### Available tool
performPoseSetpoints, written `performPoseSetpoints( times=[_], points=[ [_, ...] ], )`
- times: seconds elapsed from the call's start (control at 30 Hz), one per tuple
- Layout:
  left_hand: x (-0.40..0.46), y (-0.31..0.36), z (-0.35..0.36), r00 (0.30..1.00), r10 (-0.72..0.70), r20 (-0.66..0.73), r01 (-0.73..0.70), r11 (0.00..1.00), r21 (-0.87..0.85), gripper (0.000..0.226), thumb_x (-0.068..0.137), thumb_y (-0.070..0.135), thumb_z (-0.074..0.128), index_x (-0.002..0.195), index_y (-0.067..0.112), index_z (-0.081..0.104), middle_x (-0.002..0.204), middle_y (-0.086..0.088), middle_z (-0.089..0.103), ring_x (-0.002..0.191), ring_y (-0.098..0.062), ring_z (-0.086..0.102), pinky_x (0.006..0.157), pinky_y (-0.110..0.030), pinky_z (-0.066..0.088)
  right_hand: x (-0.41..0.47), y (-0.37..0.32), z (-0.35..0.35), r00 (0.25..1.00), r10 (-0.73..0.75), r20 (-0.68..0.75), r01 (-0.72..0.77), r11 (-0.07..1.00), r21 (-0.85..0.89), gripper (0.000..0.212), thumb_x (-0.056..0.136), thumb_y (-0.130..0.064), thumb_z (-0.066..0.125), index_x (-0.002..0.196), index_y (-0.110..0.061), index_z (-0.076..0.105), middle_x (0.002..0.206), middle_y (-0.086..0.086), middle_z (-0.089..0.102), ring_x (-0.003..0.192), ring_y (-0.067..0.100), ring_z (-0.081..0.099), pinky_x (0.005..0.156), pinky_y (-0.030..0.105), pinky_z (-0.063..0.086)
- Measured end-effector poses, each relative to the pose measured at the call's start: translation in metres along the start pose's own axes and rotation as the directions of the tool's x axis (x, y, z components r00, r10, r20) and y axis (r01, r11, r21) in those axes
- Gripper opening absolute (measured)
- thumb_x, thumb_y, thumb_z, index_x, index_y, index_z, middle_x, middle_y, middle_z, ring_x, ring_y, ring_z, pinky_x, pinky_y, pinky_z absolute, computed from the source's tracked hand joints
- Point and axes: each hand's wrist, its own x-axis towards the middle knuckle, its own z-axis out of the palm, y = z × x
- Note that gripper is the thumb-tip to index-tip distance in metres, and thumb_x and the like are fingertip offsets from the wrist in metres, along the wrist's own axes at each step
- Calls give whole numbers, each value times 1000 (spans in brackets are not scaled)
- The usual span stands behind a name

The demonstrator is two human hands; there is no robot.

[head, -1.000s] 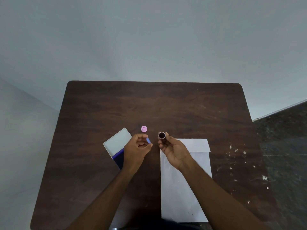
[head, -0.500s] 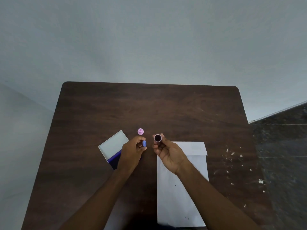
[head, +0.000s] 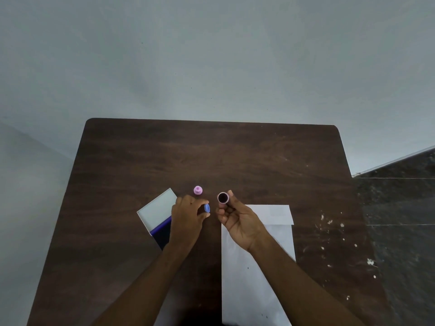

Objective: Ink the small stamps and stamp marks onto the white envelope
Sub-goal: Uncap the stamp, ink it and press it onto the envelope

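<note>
Since the earlier frame our left hand (head: pixel 187 216) has turned the small blue piece (head: pixel 207 208) so that its edge faces up, and our right hand (head: pixel 237 221) has drifted slightly toward 3 o'clock. The left hand pinches that blue piece between thumb and fingertips. The right hand grips a small pink stamp (head: pixel 223 197) at its fingertips, its dark round face turned toward us. A second pink stamp (head: pixel 198 190) stands on the dark wooden counter (head: pixel 211 156) at 12 o'clock of the left hand, apart from it. The open ink pad (head: pixel 157 212), white lid raised, lies at 9 o'clock of the left hand. The white envelope (head: pixel 256 267) lies flat at 5 o'clock of the right hand, partly under that wrist. We can read no writing or labels anywhere.
</note>
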Motion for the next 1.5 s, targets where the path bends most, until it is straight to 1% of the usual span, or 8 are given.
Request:
performPoseSetpoints(
  times=[0.2, 0.43, 0.57, 0.7, 0.83, 1.0, 1.2, 1.5],
  points=[
    [-8, -2, -2, 995, 36, -95, -34, 999, 32, 31, 86, 36, 64, 108, 15, 66, 102, -6, 66, 91, -18, 56, 77, -27, 41, -1, 1, 4, 1000, 17, -7, -17, 1000, 17, 34, 78, -27, 72, 101, -1, 72, 90, 15, 70, 70, 19, 65, 71, 29, 58],
    [-10, 2, -3, 1000, -4, -23, 3, 1000, -25, 40, 85, 42, 64, 117, 18, 62, 116, -3, 64, 104, -18, 56, 92, -28, 40, 0, 6, 5, 1000, 29, 3, -29, 1000, 12, 36, 80, -29, 71, 102, 0, 71, 87, 15, 71, 68, 19, 67, 63, 28, 58],
    [-19, 16, -23, 976, -214, -44, 169, 866, -471, 28, 85, 27, 67, 111, 16, 64, 110, -2, 67, 100, -16, 62, 87, -23, 45, 2, 6, 5, 999, 25, 32, -25, 1000, 0, 34, 78, -31, 73, 96, -2, 74, 81, 12, 71, 68, 17, 67, 65, 26, 58],
    [-33, 24, -50, 982, -100, -163, -29, 766, -642, 37, 84, 17, 68, 119, 23, 61, 116, 15, 64, 103, 1, 60, 88, -13, 49, 3, 10, 6, 997, 33, 63, -31, 999, -33, 36, 76, -34, 77, 95, -3, 73, 75, 10, 68, 67, 17, 65, 66, 26, 57],
    [-41, 28, -61, 994, -41, -100, -32, 771, -636, 53, 75, 33, 77, 124, 24, 57, 120, 14, 61, 107, -3, 58, 90, -13, 44, 0, 16, 13, 995, 56, 87, -53, 998, -41, 43, 77, -32, 76, 107, -1, 70, 99, 17, 72, 77, 21, 69, 72, 31, 59],
    [-48, 24, -62, 980, -143, -142, 23, 779, -627, 41, 71, 34, 80, 106, 21, 65, 109, 6, 67, 90, -1, 60, 78, -2, 43, -5, 23, 22, 991, 93, 91, -86, 993, -82, 43, 76, -32, 76, 106, -3, 71, 112, 20, 70, 90, 27, 71, 71, 33, 58],
    [-54, 18, -65, 972, -157, -172, 13, 775, -632, 41, 73, 30, 79, 108, 13, 67, 109, 0, 69, 97, -13, 64, 90, -26, 53, -6, 29, 26, 992, 100, 77, -90, 989, -121, 38, 75, -33, 76, 102, -5, 73, 112, 18, 70, 100, 30, 69, 78, 38, 57],
    [-58, 12, -69, 967, -134, -218, -36, 773, -634, 38, 72, 30, 80, 105, 15, 68, 105, 5, 68, 91, -2, 62, 81, -1, 42, -5, 36, 32, 990, 117, 75, -108, 987, -121, 36, 79, -31, 73, 105, -5, 72, 117, 19, 68, 110, 33, 64, 92, 42, 53]
  ],
)
